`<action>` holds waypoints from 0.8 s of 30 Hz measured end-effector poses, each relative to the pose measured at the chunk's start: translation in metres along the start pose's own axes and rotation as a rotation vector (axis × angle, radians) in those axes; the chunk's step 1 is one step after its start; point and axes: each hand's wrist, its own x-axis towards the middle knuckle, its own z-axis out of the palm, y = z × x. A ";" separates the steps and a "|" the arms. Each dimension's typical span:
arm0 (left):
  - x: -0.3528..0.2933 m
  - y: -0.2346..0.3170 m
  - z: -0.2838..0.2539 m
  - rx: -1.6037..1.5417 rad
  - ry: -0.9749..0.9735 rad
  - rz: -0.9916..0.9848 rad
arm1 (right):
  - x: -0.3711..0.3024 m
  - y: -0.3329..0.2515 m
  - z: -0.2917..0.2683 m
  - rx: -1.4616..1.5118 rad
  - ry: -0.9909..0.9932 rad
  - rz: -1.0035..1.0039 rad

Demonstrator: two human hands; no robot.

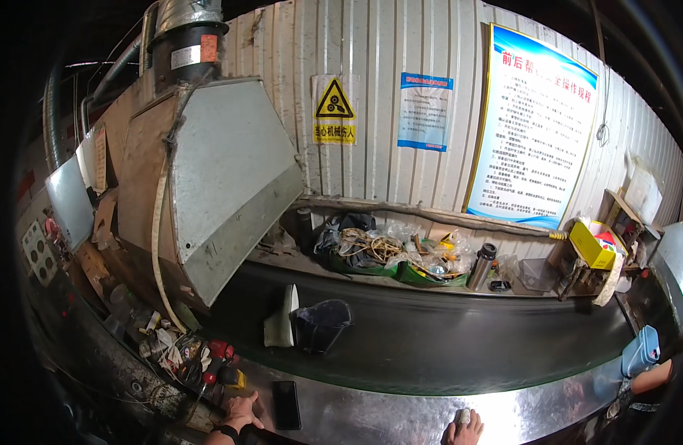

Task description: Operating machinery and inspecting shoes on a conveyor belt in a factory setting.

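Observation:
My left hand [241,411] rests at the near left end of the metal ledge [356,415], fingers apart and holding nothing. Just right of it lies a black smartphone [286,406], not touched by the hand. Farther right, my right hand [466,430] lies on the ledge's near edge with its fingers spread; a whitish covering shows on one finger. Beyond the ledge, on the dark conveyor belt [460,334], stand an off-white boot-shaped piece [282,319] and a dark piece like a boot shaft [323,326], side by side.
A grey metal hood [230,163] covers the belt's left end. Tools and scraps [178,352] crowd the left corner. Along the back shelf are green-edged bins of cords and plastic [386,252] and a steel flask [482,265]. Another person's forearm [653,377] is by a light blue container [639,352].

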 end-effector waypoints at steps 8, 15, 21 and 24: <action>0.007 -0.004 0.010 0.001 0.000 -0.001 | -0.002 -0.001 -0.005 -0.002 0.002 -0.011; 0.007 -0.003 0.011 0.009 -0.003 -0.006 | -0.003 -0.008 -0.012 -0.043 0.004 -0.039; 0.010 -0.006 -0.003 -0.023 -0.012 0.019 | 0.001 -0.003 0.001 0.023 0.012 -0.025; 0.010 -0.017 0.002 0.034 0.044 0.037 | 0.013 -0.032 -0.006 0.068 -0.077 0.032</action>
